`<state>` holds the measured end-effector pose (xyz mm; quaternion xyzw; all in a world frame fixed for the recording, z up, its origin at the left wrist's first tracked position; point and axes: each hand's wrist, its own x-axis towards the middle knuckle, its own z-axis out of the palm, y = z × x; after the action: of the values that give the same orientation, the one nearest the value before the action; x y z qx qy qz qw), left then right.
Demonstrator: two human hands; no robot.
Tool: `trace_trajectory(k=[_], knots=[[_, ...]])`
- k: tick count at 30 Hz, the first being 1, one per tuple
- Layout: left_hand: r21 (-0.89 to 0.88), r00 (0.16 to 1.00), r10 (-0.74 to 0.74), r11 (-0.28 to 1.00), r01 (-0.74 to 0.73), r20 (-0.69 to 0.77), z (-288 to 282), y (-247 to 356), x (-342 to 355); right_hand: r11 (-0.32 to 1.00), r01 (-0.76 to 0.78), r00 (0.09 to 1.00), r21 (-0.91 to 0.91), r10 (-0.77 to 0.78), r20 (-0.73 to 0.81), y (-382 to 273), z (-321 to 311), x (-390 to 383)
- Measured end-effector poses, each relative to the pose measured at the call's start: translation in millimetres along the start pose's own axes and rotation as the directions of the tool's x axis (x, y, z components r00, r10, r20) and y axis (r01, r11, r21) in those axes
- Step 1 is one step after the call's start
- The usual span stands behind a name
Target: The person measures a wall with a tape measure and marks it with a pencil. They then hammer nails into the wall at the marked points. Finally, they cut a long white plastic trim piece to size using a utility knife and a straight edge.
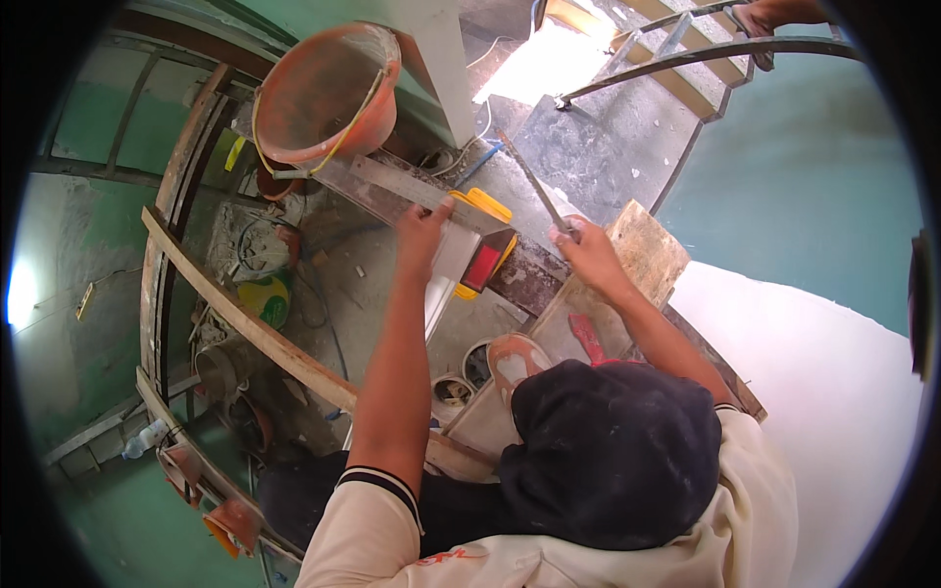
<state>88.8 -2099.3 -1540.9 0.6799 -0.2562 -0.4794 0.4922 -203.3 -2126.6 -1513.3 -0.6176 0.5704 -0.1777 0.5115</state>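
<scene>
My left hand [421, 235] is closed on a long, flat grey blade [397, 183], with the thumb along its edge. The blade slants from below the orange bucket [294, 108] toward a yellow-and-red object [482, 265], whose kind I cannot make out. My right hand [586, 250] grips a second long, narrow blade [529, 181], seen nearly edge-on, its far end pointing up and left. The two blades are apart. Beneath both hands runs a dusty dark plank [529, 284]. A red-handled tool [586, 338] lies near my right forearm.
A wooden board [647, 250] lies at the right, by a half-white, half-green wall [814, 196]. Metal-railed stairs [676, 73] rise at the far right, with another person's foot [755, 34] there. A long timber [255, 314] crosses the left side. Small open tins [453, 392] stand below.
</scene>
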Motion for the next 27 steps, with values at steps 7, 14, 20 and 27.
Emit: trace_trajectory(k=[7, 14, 20, 27], knots=[[-0.213, 0.993, -0.045, 0.975, 0.067, 0.107, -19.7, -12.2, 1.7, 0.974, 0.119, 0.991, 0.195, -0.104, -0.086, -15.5, 52.5, -12.1], [-0.118, 0.962, 0.025, 0.993, 0.007, 0.272, -14.7, 5.5, -13.2, 0.842, -0.109, 0.994, 0.529, 0.087, 0.066, 1.1, 45.9, -26.0], [0.320, 0.603, 0.604, 0.517, -0.794, 0.521, -7.1, 24.2, 6.7, 0.600, 0.022, 0.979, 0.799, 0.151, -0.141, -3.1, -18.4, -53.5], [0.617, 0.724, -0.168, 0.669, -0.415, 0.669, 0.6, 51.9, 60.3, 0.578, 0.117, 0.964, 0.808, 0.129, -0.232, -8.8, -33.9, -56.4]])
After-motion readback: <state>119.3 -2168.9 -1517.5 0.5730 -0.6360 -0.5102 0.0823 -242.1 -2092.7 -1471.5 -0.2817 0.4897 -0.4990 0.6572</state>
